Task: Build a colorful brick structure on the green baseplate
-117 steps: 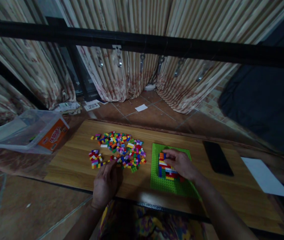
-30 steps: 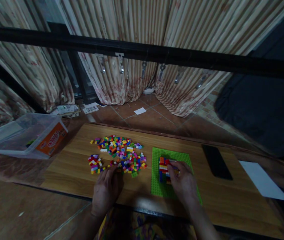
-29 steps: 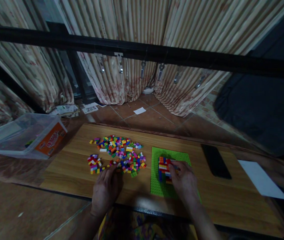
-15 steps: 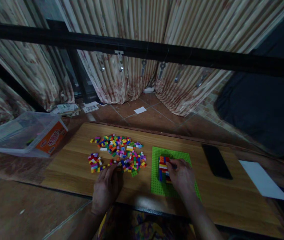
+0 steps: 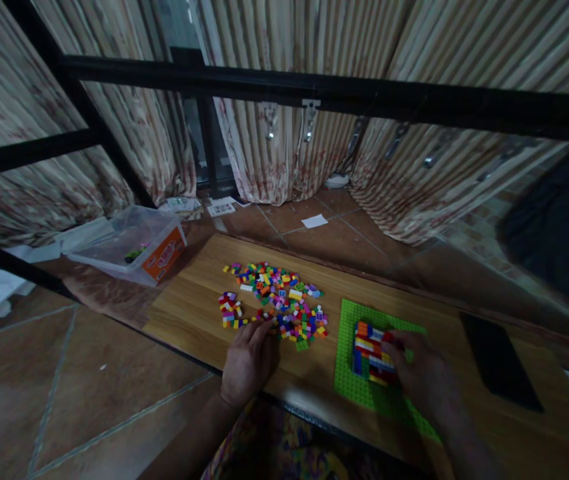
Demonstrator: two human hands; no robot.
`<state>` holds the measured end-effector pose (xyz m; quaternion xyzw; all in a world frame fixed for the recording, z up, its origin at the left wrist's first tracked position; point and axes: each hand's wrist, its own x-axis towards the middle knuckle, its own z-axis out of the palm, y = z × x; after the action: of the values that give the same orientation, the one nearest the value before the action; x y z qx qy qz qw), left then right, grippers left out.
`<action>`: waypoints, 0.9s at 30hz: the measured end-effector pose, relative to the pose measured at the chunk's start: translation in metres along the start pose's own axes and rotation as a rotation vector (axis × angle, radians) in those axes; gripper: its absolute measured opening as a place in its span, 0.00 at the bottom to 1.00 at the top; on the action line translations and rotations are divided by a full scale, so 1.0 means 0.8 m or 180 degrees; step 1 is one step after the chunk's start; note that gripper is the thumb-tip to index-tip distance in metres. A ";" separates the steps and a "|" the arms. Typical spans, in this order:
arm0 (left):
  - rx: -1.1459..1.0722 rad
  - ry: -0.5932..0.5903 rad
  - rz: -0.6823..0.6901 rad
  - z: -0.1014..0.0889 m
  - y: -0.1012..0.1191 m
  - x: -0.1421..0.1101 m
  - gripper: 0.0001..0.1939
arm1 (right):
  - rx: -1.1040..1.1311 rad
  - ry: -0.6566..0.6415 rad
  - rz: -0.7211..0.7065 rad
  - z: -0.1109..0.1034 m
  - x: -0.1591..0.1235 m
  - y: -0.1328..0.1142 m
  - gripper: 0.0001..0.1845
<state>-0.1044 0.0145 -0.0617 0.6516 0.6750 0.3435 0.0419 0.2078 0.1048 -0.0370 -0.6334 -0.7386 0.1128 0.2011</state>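
A loose pile of small, many-coloured toy bricks point(image 5: 284, 300) lies on the wooden table. At its near edge is my left hand point(image 5: 249, 360), fingers curled together with the tips down among the bricks; whatever they pinch is hidden. To the right, a green studded baseplate point(image 5: 349, 387) carries a low block of built-up bricks point(image 5: 371, 353) in red, white, yellow, blue and green rows. My right hand point(image 5: 427, 377) is at the right side of this block, with thumb and fingers closed around a red brick point(image 5: 390, 338). The hand hides part of the block and plate.
A black phone-like slab point(image 5: 499, 360) lies right of the baseplate on the wooden table point(image 5: 189, 300). Beyond the table's left end stands a clear plastic box point(image 5: 137, 270) with an orange label. A black metal bar point(image 5: 284, 87) with hooks crosses in front of striped curtains point(image 5: 274, 153).
The camera has turned left, so everything sits further right in view. My right hand has drawn slightly rightward, uncovering more of the brick block. My left hand stays at the pile's near edge.
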 end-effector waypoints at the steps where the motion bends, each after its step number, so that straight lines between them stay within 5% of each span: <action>1: 0.0001 0.0014 0.0011 0.000 0.000 0.000 0.16 | -0.0029 -0.0061 0.0031 -0.002 -0.003 0.004 0.19; 7: -0.0018 0.0016 0.0017 -0.001 0.001 0.001 0.16 | -0.0449 -0.0054 0.0032 -0.014 -0.004 -0.009 0.21; 11: -0.0001 -0.0023 0.0016 -0.001 0.003 0.003 0.16 | 0.0056 0.0167 -0.0401 -0.003 0.010 -0.084 0.18; 15: 0.0037 -0.0071 0.0048 -0.002 0.006 0.006 0.16 | 0.0560 -0.0239 -0.1004 0.045 0.032 -0.171 0.15; 18: 0.0047 -0.0104 0.0060 -0.003 0.007 0.006 0.16 | 0.0483 -0.0328 -0.1246 0.083 0.048 -0.208 0.15; 27: -0.0024 -0.0091 0.0025 0.001 0.003 0.003 0.16 | 0.0251 -0.0198 -0.1167 0.108 0.076 -0.191 0.11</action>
<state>-0.1025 0.0169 -0.0598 0.6589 0.6705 0.3369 0.0526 0.0266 0.1455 -0.0406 -0.4761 -0.8426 0.1227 0.2200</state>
